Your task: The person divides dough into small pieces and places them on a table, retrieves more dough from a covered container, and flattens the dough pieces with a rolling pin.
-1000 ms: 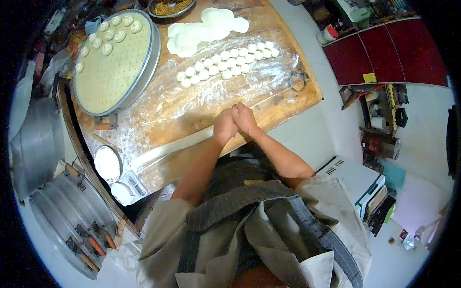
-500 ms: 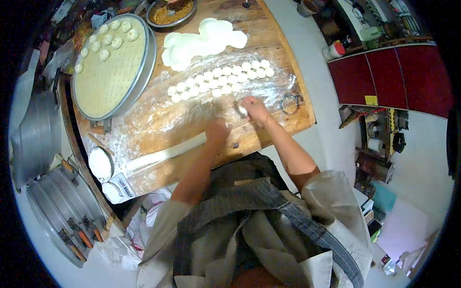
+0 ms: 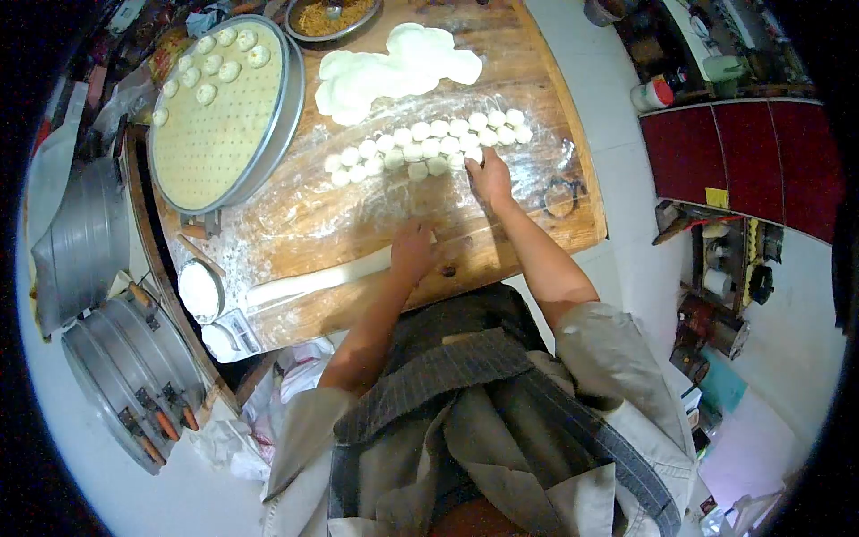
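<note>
- The dough rope (image 3: 327,274), lower centre-left of the frame, is uncut along its length; your left hand (image 3: 412,254) closes around its end.
- Mid-frame, dough pieces (image 3: 418,152) sit portioned; your right hand (image 3: 491,182) touches them, fingers narrow, grip unclear.
- Above, flattened rounds (image 3: 394,74) lie unfilled.
- Upper left, shaped buns (image 3: 213,64) part-fill the steamer tray (image 3: 210,152).

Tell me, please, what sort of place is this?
Probably a small kitchen making filled buns: rows of dough pieces on the floured wooden table, pleated buns on the round steamer tray, and a bowl of filling.
</note>
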`<state>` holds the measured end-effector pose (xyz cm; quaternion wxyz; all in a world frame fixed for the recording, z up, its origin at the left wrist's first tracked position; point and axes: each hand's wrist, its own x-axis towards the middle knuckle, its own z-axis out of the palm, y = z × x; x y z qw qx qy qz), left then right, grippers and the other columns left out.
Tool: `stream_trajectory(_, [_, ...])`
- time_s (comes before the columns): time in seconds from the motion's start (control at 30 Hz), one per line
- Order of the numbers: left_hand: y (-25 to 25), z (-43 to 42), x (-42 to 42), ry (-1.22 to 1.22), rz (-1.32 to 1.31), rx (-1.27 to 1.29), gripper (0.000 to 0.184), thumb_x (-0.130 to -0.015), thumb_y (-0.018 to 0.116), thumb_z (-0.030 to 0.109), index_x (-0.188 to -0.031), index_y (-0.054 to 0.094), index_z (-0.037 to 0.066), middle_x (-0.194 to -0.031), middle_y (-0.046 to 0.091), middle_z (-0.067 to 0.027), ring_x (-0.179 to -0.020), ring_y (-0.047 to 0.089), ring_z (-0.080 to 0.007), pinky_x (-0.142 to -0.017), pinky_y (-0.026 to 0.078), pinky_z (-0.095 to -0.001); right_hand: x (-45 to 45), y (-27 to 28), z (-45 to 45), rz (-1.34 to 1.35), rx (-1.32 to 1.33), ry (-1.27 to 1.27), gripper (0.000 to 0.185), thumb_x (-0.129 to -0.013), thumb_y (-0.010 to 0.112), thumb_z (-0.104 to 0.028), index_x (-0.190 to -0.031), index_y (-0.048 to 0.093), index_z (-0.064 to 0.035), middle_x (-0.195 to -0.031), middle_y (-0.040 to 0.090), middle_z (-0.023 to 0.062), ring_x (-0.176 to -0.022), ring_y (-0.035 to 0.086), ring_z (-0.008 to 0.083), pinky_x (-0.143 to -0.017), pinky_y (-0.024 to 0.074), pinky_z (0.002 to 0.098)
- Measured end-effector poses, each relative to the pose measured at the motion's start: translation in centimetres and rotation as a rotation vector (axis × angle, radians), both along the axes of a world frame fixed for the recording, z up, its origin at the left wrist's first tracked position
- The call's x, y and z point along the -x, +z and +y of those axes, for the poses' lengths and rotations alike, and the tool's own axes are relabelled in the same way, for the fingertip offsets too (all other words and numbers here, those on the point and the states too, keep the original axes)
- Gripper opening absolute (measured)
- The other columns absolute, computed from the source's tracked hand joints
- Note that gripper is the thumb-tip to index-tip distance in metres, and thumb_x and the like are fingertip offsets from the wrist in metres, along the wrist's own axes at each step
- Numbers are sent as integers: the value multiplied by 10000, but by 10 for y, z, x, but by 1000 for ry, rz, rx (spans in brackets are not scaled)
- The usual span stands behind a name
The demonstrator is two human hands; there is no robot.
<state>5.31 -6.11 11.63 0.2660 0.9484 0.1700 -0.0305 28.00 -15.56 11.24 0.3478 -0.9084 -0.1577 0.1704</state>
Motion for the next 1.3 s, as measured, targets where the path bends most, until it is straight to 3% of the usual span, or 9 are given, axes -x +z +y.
stream_trajectory(0.33, [-23, 2, 33, 37, 64, -254, 505, -819, 677, 215, -1250, 546, -13, -1204, 581, -213, -1105, 561, -399, -957, 474, -457, 50, 29, -14, -70, 220, -4, 545, -926, 606, -476, -1097, 597, 42, -1029, 652, 299, -977, 630, 438, -849, 492, 497])
stream_trajectory(0.47, [-42, 19, 30, 6, 94, -36, 475, -789, 646, 121, -1232, 559, -26, -1150, 602, -236, -1060, 573, -416, -930, 484, -461, 127, 21, 10, 225, 172, 173, 570, -959, 513, -488, -1061, 616, 63, -991, 658, 292, -965, 635, 432, -873, 486, 499])
stream_trajectory(0.63, [33, 43, 40, 56, -426, 182, 490, -727, 654, 54, -1203, 564, -21, -1053, 618, -263, -967, 593, -442, -892, 478, -508, 161, -5, 54, 314, 74, 165, 502, -972, 488, -414, -1010, 623, 68, -990, 649, 311, -962, 622, 464, -876, 482, 500])
stream_trajectory(0.77, [10, 46, 36, 29, -468, 124, 360, -766, 666, 130, -1105, 624, 19, -1033, 636, -255, -996, 594, -435, -880, 472, -514, 165, 4, 57, 195, 3, 172, 457, -982, 455, -339, -905, 623, 78, -954, 644, 333, -944, 613, 501, -869, 485, 526])
stream_trajectory(0.83, [-4, 39, 25, 8, -156, 129, 257, -811, 659, 244, -992, 683, 64, -947, 680, -217, -947, 629, -409, -834, 492, -492, 162, 6, 53, 170, 13, 164, 421, -972, 448, -310, -894, 633, 60, -966, 647, 314, -949, 606, 492, -861, 481, 516])
stream_trajectory(0.93, [-30, 25, 6, 107, 3, 127, 260, -850, 628, 326, -908, 707, 85, -866, 708, -173, -855, 666, -378, -773, 508, -474, 154, 12, 39, 146, 7, 131, 383, -960, 461, -272, -879, 635, 59, -919, 649, 299, -868, 633, 451, -812, 502, 479])
stream_trajectory(1.13, [-33, 18, -24, 43, 294, 104, 276, -855, 632, 337, -961, 714, 95, -910, 723, -174, -834, 694, -346, -759, 524, -461, 107, 29, 2, 529, -205, 149, 245, -925, 554, -179, -810, 641, 19, -792, 673, 118, -558, 592, 188, -493, 461, 318])
stream_trajectory(1.23, [-54, 11, -31, 187, 333, -37, 356, -845, 659, 399, -1027, 700, 95, -990, 712, -169, -893, 683, -346, -782, 521, -472, 51, -22, -41, 145, -324, 362, 179, -901, 606, -171, -869, 653, -1, -774, 651, 77, -525, 555, 154, -436, 421, 296])
stream_trajectory(1.3, [-18, 25, -32, 83, 257, 21, 397, -834, 679, 423, -1050, 687, 89, -1038, 693, -163, -933, 666, -346, -793, 515, -481, 10, -37, -61, 317, -412, -59, 198, -906, 618, -180, -922, 636, 16, -774, 652, 93, -541, 578, 162, -447, 450, 292])
